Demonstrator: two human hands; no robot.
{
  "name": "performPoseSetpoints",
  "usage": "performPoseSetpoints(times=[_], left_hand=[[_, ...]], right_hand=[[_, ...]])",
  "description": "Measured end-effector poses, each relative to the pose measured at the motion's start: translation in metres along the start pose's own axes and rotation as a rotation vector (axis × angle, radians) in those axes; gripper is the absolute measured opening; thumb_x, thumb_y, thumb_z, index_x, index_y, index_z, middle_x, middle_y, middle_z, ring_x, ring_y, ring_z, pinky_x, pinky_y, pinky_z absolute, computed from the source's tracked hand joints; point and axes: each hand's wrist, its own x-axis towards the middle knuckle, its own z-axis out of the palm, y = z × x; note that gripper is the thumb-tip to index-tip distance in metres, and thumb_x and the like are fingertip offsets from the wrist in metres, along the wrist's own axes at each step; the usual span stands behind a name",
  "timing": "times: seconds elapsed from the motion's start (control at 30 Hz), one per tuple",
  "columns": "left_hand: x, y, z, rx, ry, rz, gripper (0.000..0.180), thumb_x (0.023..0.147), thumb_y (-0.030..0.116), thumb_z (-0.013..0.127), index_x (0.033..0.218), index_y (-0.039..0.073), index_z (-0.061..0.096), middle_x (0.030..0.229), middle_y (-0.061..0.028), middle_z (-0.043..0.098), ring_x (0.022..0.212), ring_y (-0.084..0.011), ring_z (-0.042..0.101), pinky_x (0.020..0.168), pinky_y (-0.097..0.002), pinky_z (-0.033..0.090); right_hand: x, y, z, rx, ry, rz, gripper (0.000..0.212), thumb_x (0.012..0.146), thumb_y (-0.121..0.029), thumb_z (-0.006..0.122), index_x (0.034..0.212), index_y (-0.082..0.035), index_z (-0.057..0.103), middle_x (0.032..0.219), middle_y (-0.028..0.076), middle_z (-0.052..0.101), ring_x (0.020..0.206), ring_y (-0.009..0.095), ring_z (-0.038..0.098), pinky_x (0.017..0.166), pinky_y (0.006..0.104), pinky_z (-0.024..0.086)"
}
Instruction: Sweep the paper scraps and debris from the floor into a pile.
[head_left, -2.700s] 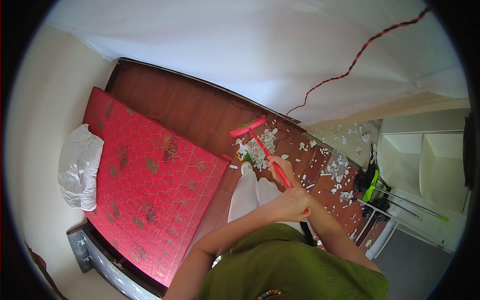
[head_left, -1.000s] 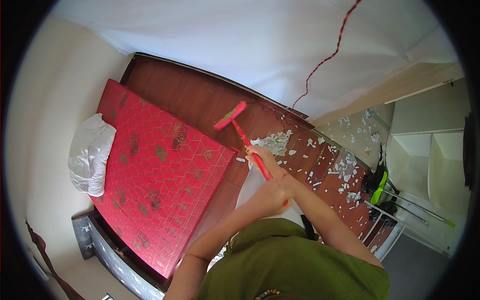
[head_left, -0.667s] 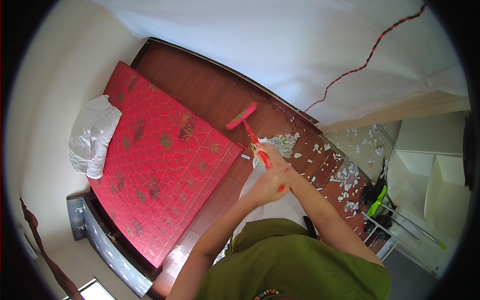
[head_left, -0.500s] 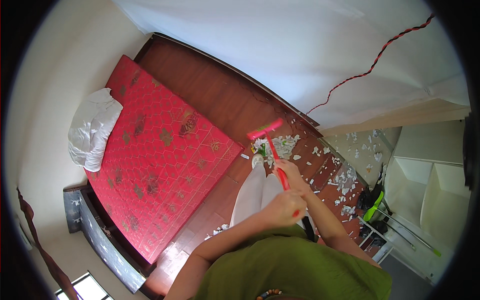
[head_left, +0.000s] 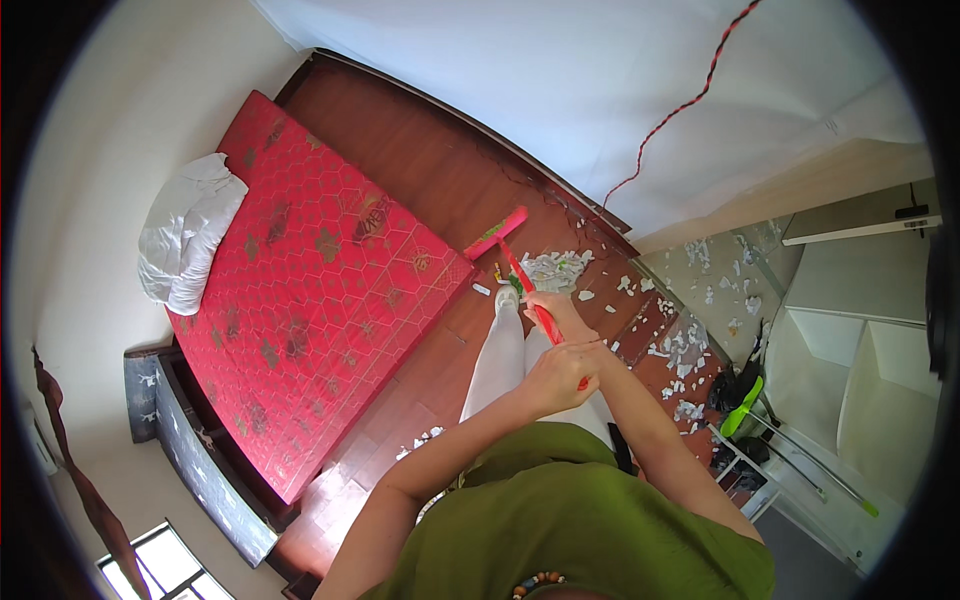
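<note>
Head view looks down on a person in a green top sweeping a dark wooden floor (head_left: 420, 170). Both hands are closed on the handle of a red broom (head_left: 515, 262): the left hand (head_left: 560, 375) grips near the top end, close to the body, and the right hand (head_left: 548, 308) grips lower down the handle, nearer the head. The broom's long axis runs from the hands up and to the left, away from the body, ending in the pink head on the floor. Just right of that head lies a heap of white scraps (head_left: 556, 266), with more scattered to the right. A red mattress (head_left: 310, 300) lies to the left, well apart.
</note>
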Motion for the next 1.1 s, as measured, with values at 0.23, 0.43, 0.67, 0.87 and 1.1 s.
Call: performPoseSetpoints(times=[0.23,0.43,0.67,0.87,1.1], left_hand=[[-0.013,0.067,0.004,-0.16,-0.02,-0.036,0.019,0.077,0.002,0.065,0.064,0.002,0.051,0.069,-0.015,0.059,0.101,-0.0356,0.069,0.071,-0.0452,0.052],[-0.024,0.137,-0.002,-0.178,-0.04,0.05,0.018,0.075,0.002,0.067,0.066,0.007,0.053,0.07,-0.0111,0.062,0.089,-0.0302,0.072,0.068,-0.0403,0.054],[-0.028,0.09,0.016,-0.039,-0.194,-0.022,0.017,0.076,0.002,0.067,0.07,0.007,0.053,0.072,-0.0118,0.064,0.084,-0.028,0.073,0.065,-0.038,0.054],[-0.047,0.061,0.03,-0.143,-0.208,0.017,0.02,0.077,-0.004,0.066,0.067,0.005,0.051,0.062,-0.0102,0.058,0.074,-0.0274,0.072,0.061,-0.038,0.054],[-0.01,0.126,-0.006,-0.239,-0.275,0.166,0.02,0.075,-0.002,0.069,0.066,0.006,0.053,0.066,-0.0086,0.062,0.06,-0.0247,0.065,0.056,-0.0355,0.05]], right_hand=[[-0.06,-0.053,-0.047,-0.217,-0.09,-0.087,0.016,0.08,-0.011,0.066,0.073,-0.004,0.053,0.071,0.016,0.059,0.067,0.039,0.058,0.063,0.0464,0.044],[-0.104,-0.099,-0.053,-0.143,-0.087,-0.163,0.012,0.075,-0.01,0.067,0.073,-0.007,0.056,0.072,0.012,0.061,0.07,0.036,0.06,0.066,0.0445,0.046],[-0.09,-0.042,0.013,0.061,-0.09,-0.187,0.017,0.08,-0.014,0.068,0.074,-0.006,0.055,0.072,0.012,0.06,0.072,0.037,0.06,0.067,0.0464,0.046],[-0.104,-0.007,0.011,-0.03,-0.278,-0.078,0.02,0.079,-0.018,0.068,0.071,-0.007,0.054,0.073,0.012,0.06,0.072,0.037,0.061,0.064,0.0473,0.047],[-0.122,-0.085,-0.044,-0.062,-0.044,-0.03,0.02,0.08,-0.014,0.065,0.069,-0.004,0.052,0.069,0.015,0.057,0.07,0.037,0.06,0.063,0.0457,0.047]])
